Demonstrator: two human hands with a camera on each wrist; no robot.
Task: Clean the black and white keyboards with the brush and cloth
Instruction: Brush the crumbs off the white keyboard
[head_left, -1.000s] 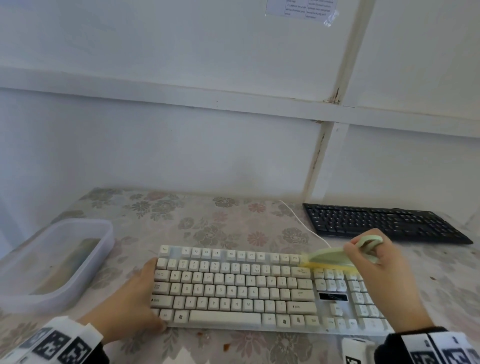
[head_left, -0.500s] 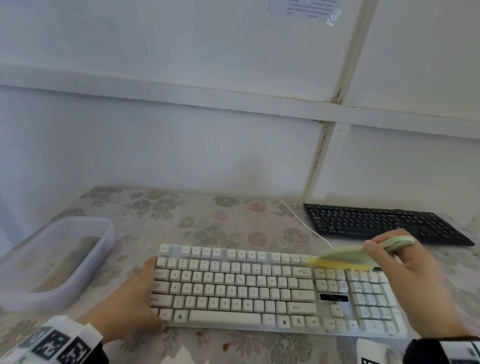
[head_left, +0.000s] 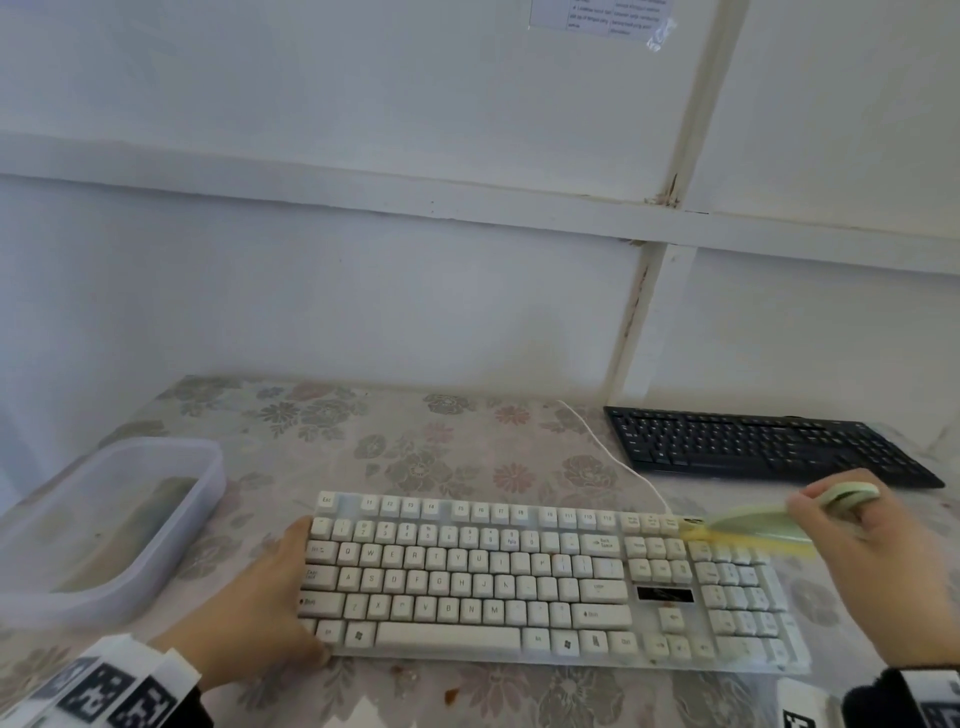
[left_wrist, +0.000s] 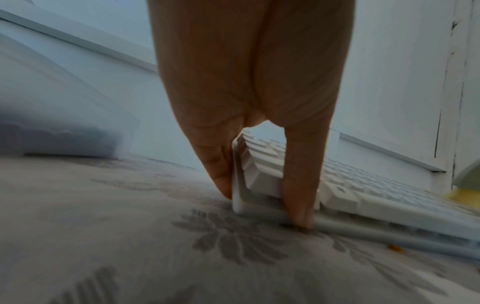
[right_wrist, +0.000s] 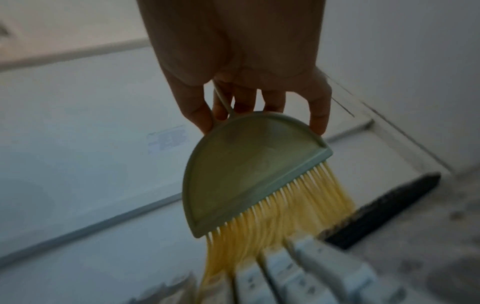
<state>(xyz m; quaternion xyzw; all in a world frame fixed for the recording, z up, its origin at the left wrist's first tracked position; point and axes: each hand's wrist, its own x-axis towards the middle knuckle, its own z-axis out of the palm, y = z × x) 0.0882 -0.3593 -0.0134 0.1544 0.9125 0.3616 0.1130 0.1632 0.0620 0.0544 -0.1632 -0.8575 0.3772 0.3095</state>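
The left hand (head_left: 260, 603) grips the white keyboard (head_left: 519, 582) at its left end, steadying the light, slippery board; the right hand (head_left: 878, 561) pinches the brush (right_wrist: 249, 174), its soft bristles on the keyboard's right keys.

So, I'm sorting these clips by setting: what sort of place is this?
Probably a plain indoor room set up for a chore, not a proper office. A table under a floral cloth stands against a bare white panelled wall, with a printed notice taped up and two keyboards, no computer in view.
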